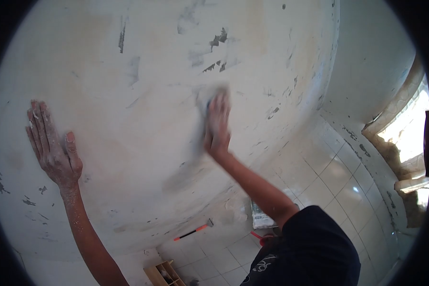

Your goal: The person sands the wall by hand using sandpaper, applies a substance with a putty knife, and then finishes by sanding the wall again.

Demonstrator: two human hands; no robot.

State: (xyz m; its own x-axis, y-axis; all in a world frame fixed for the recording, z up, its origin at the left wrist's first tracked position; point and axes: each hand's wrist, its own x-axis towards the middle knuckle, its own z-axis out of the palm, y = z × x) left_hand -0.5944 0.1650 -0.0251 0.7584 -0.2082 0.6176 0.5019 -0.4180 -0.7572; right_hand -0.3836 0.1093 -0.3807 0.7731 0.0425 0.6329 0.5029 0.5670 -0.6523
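My left hand (56,155) lies flat on the patchy white wall (128,114), fingers stretched upward and thumb apart. White dust coats its fingers and wrist, and nothing is in it. Farther right, my right hand (219,121) is pressed to the same wall, blurred by motion. Its fingers are closed over something flat, of which only a thin bluish edge shows at their left side. The rest of that thing is hidden under the palm. Dark chipped patches (218,38) and grey smears mark the wall above my right hand.
Below, a scraper with an orange and black handle (194,230) lies near the wall's foot. A wooden box with compartments (164,275), a red object (266,239) and a pale container (263,220) stand on the tiled floor (319,186). A bright window (410,128) is at right.
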